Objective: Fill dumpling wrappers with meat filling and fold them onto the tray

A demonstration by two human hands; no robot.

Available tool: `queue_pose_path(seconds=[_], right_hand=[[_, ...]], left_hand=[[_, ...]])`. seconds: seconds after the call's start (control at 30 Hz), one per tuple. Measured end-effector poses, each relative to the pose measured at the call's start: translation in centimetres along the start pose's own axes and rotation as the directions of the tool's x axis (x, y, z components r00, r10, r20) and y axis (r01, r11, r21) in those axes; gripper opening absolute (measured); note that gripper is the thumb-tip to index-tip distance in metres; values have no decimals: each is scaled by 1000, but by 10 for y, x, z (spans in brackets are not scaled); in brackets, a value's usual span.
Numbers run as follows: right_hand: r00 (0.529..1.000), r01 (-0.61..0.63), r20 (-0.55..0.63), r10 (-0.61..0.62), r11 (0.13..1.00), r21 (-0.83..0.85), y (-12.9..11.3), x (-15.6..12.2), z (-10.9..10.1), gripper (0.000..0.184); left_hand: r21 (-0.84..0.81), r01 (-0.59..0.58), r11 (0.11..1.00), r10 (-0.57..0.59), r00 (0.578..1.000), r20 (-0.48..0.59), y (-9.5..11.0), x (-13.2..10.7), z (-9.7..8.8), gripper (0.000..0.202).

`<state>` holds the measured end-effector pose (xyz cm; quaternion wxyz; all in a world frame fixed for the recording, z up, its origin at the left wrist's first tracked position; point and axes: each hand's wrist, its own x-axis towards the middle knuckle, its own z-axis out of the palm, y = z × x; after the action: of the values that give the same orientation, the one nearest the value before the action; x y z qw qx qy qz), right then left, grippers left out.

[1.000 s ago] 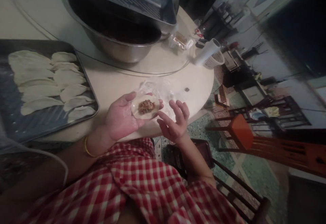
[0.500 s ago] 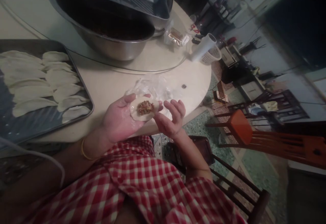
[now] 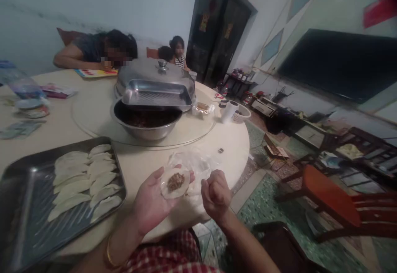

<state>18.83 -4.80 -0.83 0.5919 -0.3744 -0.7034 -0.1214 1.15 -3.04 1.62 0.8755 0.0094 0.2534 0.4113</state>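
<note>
Your left hand (image 3: pixel 151 200) cups the meat-filled dumpling wrapper (image 3: pixel 174 183), still unfolded; your right hand (image 3: pixel 215 194), fingers spread a moment ago, has curled into a fist beside it.

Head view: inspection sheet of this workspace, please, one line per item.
Surface: round cream table with a glass turntable in its middle.
Job's things: filled wrapper; tray of folded dumplings; steel bowl of filling.
Clutter: plastic bag, white cup, papers.
Hands: left hand cradles the filled wrapper on open fingers; right hand curled shut beside it.
Cables: nothing seen.
Surroundings: people at the far side, red-seated chair, dark screen.
</note>
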Motion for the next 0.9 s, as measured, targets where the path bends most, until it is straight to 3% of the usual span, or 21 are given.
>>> queue_pose_path(seconds=[0.3,0.43,0.53,0.6,0.9], right_hand=[[999,42,-9,-42,999,7,-8,-2,-2,38],[996,66,-57,-66,998,-13,-8,-4,-5,33],[997,72,7,-72,996,-51,-8,-5,-8,23],[995,86,65,-81,994,-75,-7,-8,-10,33],[955,294,86,-283,937,-186,-8,-15,-7,23]], left_hand=[[3,-28,1000,28,997,68,2,-14,7,46],[7,-31,999,31,998,51,-1,-15,10,42],[15,-21,1000,20,998,53,-3,-14,11,40],[18,-1,1000,-1,997,71,-3,-13,11,39],[31,21,999,-24,996,91,3,-17,10,49]])
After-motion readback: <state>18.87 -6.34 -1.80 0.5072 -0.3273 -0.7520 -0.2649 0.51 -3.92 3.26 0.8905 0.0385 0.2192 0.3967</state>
